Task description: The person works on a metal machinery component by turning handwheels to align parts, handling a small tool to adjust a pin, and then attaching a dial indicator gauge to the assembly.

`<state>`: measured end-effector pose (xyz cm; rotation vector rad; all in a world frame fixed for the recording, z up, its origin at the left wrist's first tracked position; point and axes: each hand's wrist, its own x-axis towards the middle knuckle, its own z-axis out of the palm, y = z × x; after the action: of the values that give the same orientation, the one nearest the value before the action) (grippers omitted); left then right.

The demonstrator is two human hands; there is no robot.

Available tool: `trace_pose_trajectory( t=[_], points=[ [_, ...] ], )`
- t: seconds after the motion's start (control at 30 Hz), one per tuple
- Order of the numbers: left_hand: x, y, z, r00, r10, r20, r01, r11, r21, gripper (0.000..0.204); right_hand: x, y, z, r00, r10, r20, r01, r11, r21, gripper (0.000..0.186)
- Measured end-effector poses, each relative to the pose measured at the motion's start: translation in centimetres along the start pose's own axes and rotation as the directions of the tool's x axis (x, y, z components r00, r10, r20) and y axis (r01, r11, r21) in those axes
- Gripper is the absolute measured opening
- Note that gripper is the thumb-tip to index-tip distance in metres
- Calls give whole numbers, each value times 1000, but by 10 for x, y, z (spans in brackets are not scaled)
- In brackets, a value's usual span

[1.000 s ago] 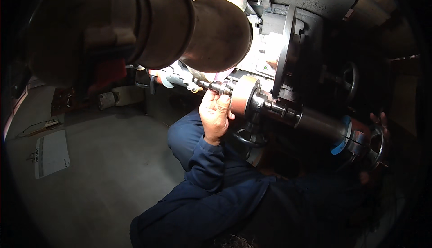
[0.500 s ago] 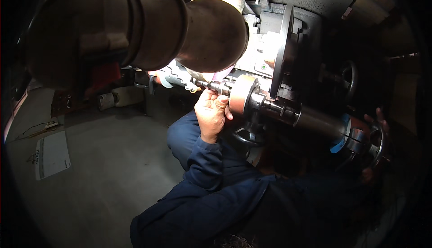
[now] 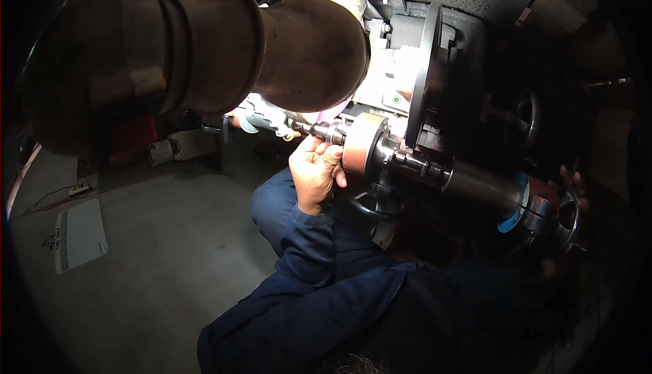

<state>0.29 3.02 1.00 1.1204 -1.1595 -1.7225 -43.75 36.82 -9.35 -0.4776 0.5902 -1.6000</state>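
My left hand [image 3: 312, 178] is closed, thumb and fingers pinching a stepped metal shaft [image 3: 329, 132]. That shaft lies in line with a round orange-brown metal collar [image 3: 362, 144], just right of my fingers. From the collar, a bright rod [image 3: 415, 162] runs to a grey cylinder [image 3: 479, 185] with a blue ring [image 3: 514, 219] at its far right end. Beyond the ring, in shadow, my right hand [image 3: 572, 178] is at a metal handwheel [image 3: 569, 221]. Its fingers show dimly at the wheel's rim, and the palm is hard to make out.
A thick brown duct [image 3: 312, 55] crosses the upper left, close above my left hand. Behind the shaft stands a large disc [image 3: 426, 75] on a brightly lit machine. Another handwheel [image 3: 378, 206] hangs below the collar. A white board [image 3: 81, 236] lies on the floor at left.
The view has shifted slightly, the duct sliding left. My left hand keeps its grip on the shaft. My right hand has moved a little at the handwheel's rim.
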Motion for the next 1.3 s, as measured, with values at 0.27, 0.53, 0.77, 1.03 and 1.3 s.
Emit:
trace_pose_trajectory(
  t=[0.27, 0.53, 0.77, 1.03, 1.3],
  points=[
    [0, -2, -6, 999, -29, 26, 29, 1000, 12, 28, 1, 14, 8, 957, -243, 160, 288, 861, -419, 64],
    [0, -3, -8, 999, -35, 27, 34, 999, 29, 28, 10, 13, 40, 957, -252, 144, 289, 789, -542, 72],
    [0, 0, -5, 999, -34, 31, 33, 999, 16, 32, 12, 14, 45, 956, -256, 144, 291, 770, -567, 80],
    [1, -4, -6, 1000, 9, 21, -10, 1000, 30, 42, 11, 14, 54, 956, -249, 156, 293, 763, -577, 89],
    [2, -7, -4, 999, 44, 25, -45, 998, 33, 45, 13, 9, 54, 952, -253, 175, 307, 764, -567, 98]
  ],
)
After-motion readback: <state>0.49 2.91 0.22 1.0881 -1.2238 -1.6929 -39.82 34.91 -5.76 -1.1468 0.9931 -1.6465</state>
